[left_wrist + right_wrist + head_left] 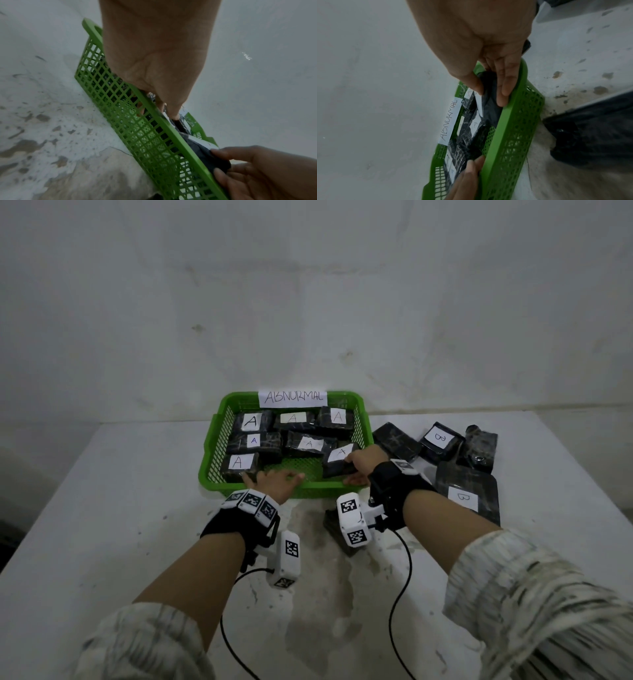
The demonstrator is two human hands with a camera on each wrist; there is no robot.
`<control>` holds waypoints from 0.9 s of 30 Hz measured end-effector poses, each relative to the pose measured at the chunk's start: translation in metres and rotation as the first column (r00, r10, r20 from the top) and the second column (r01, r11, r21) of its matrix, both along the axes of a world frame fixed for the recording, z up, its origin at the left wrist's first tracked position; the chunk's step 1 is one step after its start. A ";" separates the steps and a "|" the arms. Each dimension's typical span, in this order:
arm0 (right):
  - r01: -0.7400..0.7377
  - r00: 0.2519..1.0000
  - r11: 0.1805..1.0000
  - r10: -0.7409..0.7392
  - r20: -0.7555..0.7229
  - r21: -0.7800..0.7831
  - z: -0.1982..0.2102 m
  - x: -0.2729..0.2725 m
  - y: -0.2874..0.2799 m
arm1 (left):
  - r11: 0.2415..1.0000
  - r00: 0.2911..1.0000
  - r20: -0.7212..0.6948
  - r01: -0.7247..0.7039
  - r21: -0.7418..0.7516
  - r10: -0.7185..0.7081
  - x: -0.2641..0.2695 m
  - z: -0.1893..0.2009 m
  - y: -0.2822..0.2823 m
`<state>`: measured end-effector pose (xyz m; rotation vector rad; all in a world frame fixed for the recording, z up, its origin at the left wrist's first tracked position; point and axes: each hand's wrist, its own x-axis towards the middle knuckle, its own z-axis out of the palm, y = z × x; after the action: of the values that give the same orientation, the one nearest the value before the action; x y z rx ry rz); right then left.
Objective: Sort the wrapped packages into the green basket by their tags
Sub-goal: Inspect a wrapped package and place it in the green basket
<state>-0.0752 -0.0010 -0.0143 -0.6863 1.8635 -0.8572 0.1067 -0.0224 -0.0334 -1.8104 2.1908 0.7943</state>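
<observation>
Green basket (pixel 214 453) sits on white bench (pixel 102 525), back edge near grey-white wall (pixel 308 285), paper sign "ABNORMAL" (pixel 292 397) on its far rim. Right grip (pixel 363 465) grasps A-tagged package (pixel 339 461), thumb on top, fingers along its near side, package inside basket's near right corner. Left grip (pixel 274 479) reaches over the near rim just left of it, fingers straight, released, touching another A package (pixel 238 463). B-tagged packages (pixel 467 494) lie right of right grip. Bench paint worn, stained below both wrists.
</observation>
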 end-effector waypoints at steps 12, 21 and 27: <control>-0.271 0.837 0.928 0.358 -0.413 0.255 -0.010 0.008 -0.029 | 0.994 0.991 0.103 0.074 0.075 -0.081 -0.003 0.004 -0.002; -0.081 0.917 0.979 0.146 -0.371 0.184 -0.014 0.023 -0.034 | 0.994 0.992 0.094 0.078 0.079 -0.085 -0.003 0.001 -0.001; -0.194 0.838 0.943 0.302 -0.455 0.269 -0.020 0.016 -0.041 | 0.993 0.992 0.089 0.076 0.095 -0.084 -0.004 0.003 -0.003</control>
<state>-0.0587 -0.0420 -0.0344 -1.0573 2.2076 -0.3142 0.1028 -0.0253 -0.0307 -1.6707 2.1182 0.7641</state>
